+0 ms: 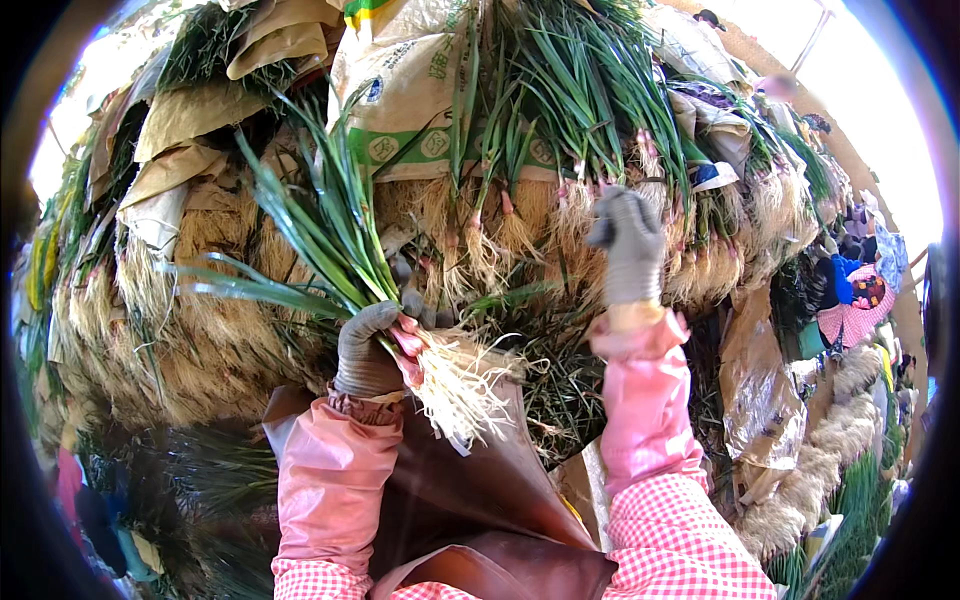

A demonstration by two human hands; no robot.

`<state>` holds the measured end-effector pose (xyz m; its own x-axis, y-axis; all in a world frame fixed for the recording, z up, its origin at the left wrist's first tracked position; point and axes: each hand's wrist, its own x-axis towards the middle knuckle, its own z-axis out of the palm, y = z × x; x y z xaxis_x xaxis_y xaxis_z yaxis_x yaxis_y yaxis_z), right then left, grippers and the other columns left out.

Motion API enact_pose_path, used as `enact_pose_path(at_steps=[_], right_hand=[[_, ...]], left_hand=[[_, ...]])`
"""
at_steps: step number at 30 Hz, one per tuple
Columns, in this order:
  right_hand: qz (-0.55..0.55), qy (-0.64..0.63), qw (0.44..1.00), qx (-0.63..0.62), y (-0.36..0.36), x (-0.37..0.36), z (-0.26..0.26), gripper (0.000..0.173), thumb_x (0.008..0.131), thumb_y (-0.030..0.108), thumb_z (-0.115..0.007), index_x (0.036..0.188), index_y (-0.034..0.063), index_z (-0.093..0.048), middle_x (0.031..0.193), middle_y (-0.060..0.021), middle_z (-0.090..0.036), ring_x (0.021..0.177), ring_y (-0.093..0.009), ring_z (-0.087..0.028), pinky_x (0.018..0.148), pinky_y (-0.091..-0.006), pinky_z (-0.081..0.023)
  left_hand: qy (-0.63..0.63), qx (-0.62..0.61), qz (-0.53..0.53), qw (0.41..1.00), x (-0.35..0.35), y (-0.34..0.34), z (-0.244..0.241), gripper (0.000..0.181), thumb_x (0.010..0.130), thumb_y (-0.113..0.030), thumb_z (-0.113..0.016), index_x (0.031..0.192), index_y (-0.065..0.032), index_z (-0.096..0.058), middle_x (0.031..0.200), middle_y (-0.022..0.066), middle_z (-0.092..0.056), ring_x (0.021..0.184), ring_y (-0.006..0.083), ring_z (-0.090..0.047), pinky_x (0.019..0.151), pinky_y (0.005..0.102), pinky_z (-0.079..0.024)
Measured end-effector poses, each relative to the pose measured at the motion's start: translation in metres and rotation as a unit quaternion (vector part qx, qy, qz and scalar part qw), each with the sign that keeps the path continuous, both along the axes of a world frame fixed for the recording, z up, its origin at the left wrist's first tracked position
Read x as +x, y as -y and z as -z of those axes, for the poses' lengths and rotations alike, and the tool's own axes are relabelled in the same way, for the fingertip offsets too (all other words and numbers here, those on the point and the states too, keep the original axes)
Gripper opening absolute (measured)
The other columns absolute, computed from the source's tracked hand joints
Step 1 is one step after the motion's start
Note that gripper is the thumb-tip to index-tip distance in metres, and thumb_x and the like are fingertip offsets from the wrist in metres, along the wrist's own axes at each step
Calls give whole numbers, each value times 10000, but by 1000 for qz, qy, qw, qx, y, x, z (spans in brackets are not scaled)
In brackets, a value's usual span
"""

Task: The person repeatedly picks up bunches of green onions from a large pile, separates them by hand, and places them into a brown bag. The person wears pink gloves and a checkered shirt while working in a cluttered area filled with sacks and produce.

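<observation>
My left hand (367, 349), in a grey knit glove, grips a bunch of green garlic (352, 262) just above its pinkish bulbs. The long leaves fan to the upper left, while the pale roots (461, 390) hang to the lower right over a brown apron (465, 480). My right hand (631, 240), gloved alike and blurred, is raised at the front of the heap with its fingers curled. Right by it lie loose garlic plants (577, 97), roots towards me, on a printed woven sack (405, 97). Whether that hand holds anything is not clear.
Stacked garlic with matted roots (202, 322) forms a wide bank before me, partly under brown paper sheets (187, 120). Leaf scraps (562, 375) litter the gap below. Plastic sheeting (761, 390) hangs at right, near another root row (825, 457). A person in pink check (847, 315) is farther right.
</observation>
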<state>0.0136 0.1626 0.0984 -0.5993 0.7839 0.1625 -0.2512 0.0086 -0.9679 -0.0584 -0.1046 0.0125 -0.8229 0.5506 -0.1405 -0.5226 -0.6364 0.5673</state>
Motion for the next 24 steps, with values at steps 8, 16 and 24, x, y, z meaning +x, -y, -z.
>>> enact_pose_path(at_steps=[8,16,24], right_hand=[[-74,346,901,252,55,-67,71,348,738,270,-690,977,31,-607,817,-140,-613,712,-226,-578,681,-308,-457],[-267,265,781,498,125,21,45,175,748,53,-586,913,97,-624,843,-120,-598,748,-284,-598,731,-334,-492],[-284,85,936,-191,132,-12,53,167,843,162,-615,945,35,-581,736,-28,-601,574,-80,-516,458,-199,-406]], left_hand=[[-55,65,62,994,3,-8,-25,322,690,-135,-613,973,-43,-490,630,58,-489,588,205,-503,690,379,-458],[51,-129,100,985,3,4,-24,266,704,-78,-609,946,7,-537,638,142,-574,433,218,-538,394,343,-472],[72,-136,159,975,17,4,-26,269,703,-186,-597,604,59,-547,466,181,-516,289,297,-444,286,361,-413]])
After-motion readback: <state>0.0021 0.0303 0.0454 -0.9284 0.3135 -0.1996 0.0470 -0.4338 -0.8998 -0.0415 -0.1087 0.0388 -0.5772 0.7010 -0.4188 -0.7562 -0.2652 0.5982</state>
